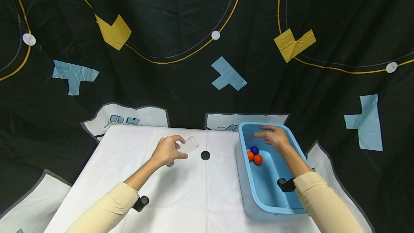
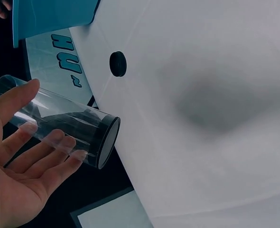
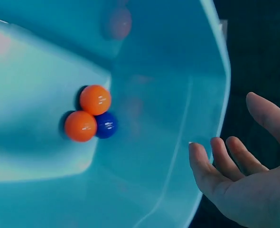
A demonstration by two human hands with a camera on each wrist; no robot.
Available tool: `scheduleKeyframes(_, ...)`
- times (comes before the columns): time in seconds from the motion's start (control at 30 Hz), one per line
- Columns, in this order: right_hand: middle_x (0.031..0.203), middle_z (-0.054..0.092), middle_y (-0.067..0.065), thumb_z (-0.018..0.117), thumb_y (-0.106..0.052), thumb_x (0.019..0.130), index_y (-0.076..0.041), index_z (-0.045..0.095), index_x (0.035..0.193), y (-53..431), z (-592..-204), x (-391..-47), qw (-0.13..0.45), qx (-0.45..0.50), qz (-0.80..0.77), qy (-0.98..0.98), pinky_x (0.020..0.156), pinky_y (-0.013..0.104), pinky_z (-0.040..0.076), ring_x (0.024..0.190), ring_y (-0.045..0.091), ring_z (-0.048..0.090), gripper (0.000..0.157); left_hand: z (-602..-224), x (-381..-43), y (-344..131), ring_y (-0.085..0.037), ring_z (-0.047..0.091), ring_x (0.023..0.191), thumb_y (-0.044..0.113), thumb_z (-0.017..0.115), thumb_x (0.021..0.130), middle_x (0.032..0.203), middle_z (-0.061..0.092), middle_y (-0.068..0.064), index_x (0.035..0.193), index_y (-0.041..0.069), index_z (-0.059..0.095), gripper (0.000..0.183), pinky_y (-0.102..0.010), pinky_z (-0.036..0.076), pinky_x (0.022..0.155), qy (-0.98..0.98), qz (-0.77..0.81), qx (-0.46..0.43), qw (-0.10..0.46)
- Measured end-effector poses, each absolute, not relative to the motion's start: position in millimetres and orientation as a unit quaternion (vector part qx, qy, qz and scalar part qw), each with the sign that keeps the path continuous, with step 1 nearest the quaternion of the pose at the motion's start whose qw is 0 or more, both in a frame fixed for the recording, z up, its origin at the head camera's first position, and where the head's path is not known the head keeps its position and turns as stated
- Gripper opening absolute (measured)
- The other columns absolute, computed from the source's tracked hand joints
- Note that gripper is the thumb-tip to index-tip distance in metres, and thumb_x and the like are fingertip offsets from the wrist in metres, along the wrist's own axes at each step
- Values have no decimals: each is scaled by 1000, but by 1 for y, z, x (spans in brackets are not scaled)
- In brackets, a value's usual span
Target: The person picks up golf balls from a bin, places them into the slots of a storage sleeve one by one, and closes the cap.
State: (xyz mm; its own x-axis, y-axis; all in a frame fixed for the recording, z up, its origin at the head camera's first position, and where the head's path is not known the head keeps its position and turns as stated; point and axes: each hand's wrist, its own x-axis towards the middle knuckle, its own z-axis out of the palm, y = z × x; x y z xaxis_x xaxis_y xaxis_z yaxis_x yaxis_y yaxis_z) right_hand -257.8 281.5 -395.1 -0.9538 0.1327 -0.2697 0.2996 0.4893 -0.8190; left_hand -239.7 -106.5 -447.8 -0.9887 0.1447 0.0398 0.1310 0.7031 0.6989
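In the head view my left hand (image 1: 169,151) holds a clear plastic tube (image 1: 191,145) above the white table, tilted. The left wrist view shows the thumb on one side of the tube (image 2: 59,111) and the fingers on the other. A black cap (image 2: 107,142) closes one end of it. My right hand (image 1: 275,137) is over the far end of a blue tub (image 1: 243,175), fingers spread and holding nothing. Two orange balls (image 3: 95,99) and a dark blue ball (image 3: 107,125) lie together on the tub floor, apart from that hand.
A flat black disc (image 1: 205,155) lies on the white table (image 1: 223,190) between the left hand and the tub. Behind the table hangs a black cloth (image 1: 181,92) with yellow and light blue tape marks. The tub's raised walls surround the balls.
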Motion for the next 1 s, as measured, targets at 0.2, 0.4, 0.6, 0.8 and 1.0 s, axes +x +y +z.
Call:
scheduleKeyframes(0.2, 150, 44, 34, 63, -26, 100, 6, 45, 146, 293, -416, -264, 81, 151, -486, 857, 110, 55, 44, 133, 50, 50, 59, -450, -239, -109, -28, 73, 87, 15, 92, 69, 98, 77, -17, 111, 10, 73, 47, -42, 59, 66, 921, 383, 74, 2)
scheduleKeyframes(0.4, 146, 48, 33, 66, -23, 98, 6, 52, 140, 301, -440, -273, 71, 204, -473, 854, 108, 53, 46, 129, 48, 54, 53, -451, -242, -110, -28, 73, 88, 15, 92, 68, 98, 77, -18, 110, 10, 72, 46, -43, 59, 68, 922, 381, 74, 0)
scheduleKeyframes(0.6, 138, 55, 31, 69, -22, 95, 6, 58, 132, 309, -462, -279, 64, 225, -450, 862, 101, 51, 52, 113, 42, 59, 47, -454, -244, -111, -28, 72, 88, 15, 93, 68, 99, 76, -18, 110, 10, 72, 46, -44, 59, 68, 923, 377, 74, 1)
scheduleKeyframes(0.8, 128, 62, 29, 72, -20, 91, 4, 67, 107, 316, -482, -278, 75, 251, -442, 858, 93, 48, 55, 96, 34, 60, 29, -458, -244, -112, -28, 72, 88, 14, 93, 68, 99, 76, -18, 109, 10, 72, 46, -42, 59, 68, 925, 373, 69, 3)
scheduleKeyframes(1.0, 129, 61, 29, 73, -18, 89, 0, 64, 94, 319, -495, -279, 95, 278, -444, 846, 96, 49, 54, 104, 39, 60, 21, -461, -245, -112, -27, 73, 88, 13, 93, 68, 98, 76, -17, 109, 10, 72, 46, -42, 59, 69, 923, 378, 65, 5)
